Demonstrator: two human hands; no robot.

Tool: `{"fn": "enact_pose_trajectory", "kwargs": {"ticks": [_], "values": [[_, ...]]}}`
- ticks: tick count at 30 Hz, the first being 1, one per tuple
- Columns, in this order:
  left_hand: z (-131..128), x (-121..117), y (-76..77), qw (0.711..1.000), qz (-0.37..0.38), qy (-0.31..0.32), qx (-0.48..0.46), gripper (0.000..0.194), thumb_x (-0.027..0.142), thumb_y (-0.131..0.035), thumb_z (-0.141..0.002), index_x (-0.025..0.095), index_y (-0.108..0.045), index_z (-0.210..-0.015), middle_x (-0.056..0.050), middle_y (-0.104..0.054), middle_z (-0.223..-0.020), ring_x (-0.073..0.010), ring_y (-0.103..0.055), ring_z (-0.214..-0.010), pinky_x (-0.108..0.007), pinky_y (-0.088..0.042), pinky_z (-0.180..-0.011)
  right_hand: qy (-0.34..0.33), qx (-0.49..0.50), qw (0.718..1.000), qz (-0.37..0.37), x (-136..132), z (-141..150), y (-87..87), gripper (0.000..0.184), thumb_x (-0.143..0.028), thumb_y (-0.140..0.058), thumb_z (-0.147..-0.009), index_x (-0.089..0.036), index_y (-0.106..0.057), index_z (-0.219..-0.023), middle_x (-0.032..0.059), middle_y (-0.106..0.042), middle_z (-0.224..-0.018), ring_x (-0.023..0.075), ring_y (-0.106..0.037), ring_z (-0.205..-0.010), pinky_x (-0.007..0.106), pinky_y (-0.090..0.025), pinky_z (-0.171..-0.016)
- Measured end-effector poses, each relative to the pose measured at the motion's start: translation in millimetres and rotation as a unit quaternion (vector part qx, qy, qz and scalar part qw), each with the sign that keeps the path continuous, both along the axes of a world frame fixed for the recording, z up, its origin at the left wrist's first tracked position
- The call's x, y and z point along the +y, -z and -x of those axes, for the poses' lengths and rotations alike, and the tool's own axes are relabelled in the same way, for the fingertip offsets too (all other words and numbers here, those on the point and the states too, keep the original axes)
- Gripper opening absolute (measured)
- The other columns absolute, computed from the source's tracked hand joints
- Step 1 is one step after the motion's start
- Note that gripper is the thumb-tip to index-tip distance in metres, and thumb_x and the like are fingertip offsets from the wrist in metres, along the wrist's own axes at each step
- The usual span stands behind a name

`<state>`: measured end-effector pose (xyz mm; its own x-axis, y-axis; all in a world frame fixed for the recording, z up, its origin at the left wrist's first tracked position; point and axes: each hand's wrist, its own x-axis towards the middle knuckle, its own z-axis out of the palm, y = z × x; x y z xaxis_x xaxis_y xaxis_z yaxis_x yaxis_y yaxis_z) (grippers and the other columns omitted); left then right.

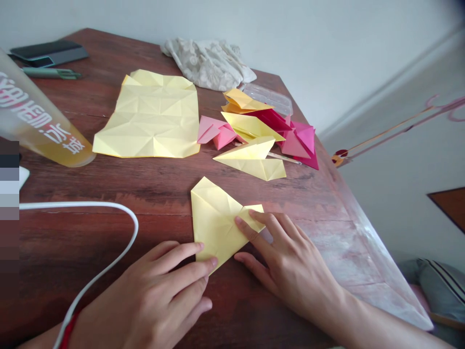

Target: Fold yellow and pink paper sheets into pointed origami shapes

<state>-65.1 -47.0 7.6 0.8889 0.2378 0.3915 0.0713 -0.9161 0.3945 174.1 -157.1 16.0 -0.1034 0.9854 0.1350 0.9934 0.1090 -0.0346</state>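
From the head view, your left hand (156,291) and right hand (290,264) lie open, fingertips pressing without gripping the folded yellow paper (214,218) on the wooden table (109,189); it looks light and soft, best taken by its edges.

The folded paper (214,228) is pale yellow, and the creased sheet (145,116) matches it, patterned with faceted fold lines; the folded pieces (300,143) are pink and crimson, the table (90,237) reddish-brown wood grain, the cloth (207,63) off-white floral
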Motion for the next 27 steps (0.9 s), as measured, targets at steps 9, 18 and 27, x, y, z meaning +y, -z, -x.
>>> {"fn": "enact_pose_trajectory", "kwargs": {"ticks": [9,18,27], "values": [[-18,22,-1.1,0.998,-0.01,0.047,0.03,0.034,0.013,-0.043,-0.105,0.022,-0.073,-0.12,-0.005,-0.071,-0.131,-0.0199,-0.068,-0.103,-0.037,-0.059,-0.091,-0.005,-0.004,1.0,-0.01,-1,1,3.0,0.048,-0.047,-0.057,-0.1,-0.019,-0.062,-0.138,0.0173,-0.063,-0.132,0.0351,-0.059,-0.119,0.052,-0.058,-0.093],[-23,28,-6.7,0.987,-0.028,0.112,0.112,0.027,0.017,-0.056,-0.102,0.02,-0.071,-0.125,-0.004,-0.068,-0.138,-0.0183,-0.066,-0.106,-0.033,-0.056,-0.096,0.004,0.002,1.0,-0.013,-1,2,2.4,0.048,-0.049,-0.055,-0.101,-0.021,-0.062,-0.14,0.0161,-0.063,-0.135,0.0333,-0.059,-0.119,0.048,-0.055,-0.096],[-35,51,-21.7,0.965,0.061,0.162,0.196,0.031,0.023,-0.065,-0.098,0.026,-0.072,-0.128,-0.005,-0.072,-0.13,-0.0189,-0.067,-0.107,-0.029,-0.054,-0.094,0.0,0.014,1.0,-0.025,-4,1,8.8,0.051,-0.05,-0.048,-0.104,-0.022,-0.058,-0.145,0.0141,-0.057,-0.146,0.0326,-0.056,-0.123,0.048,-0.052,-0.1]]}}
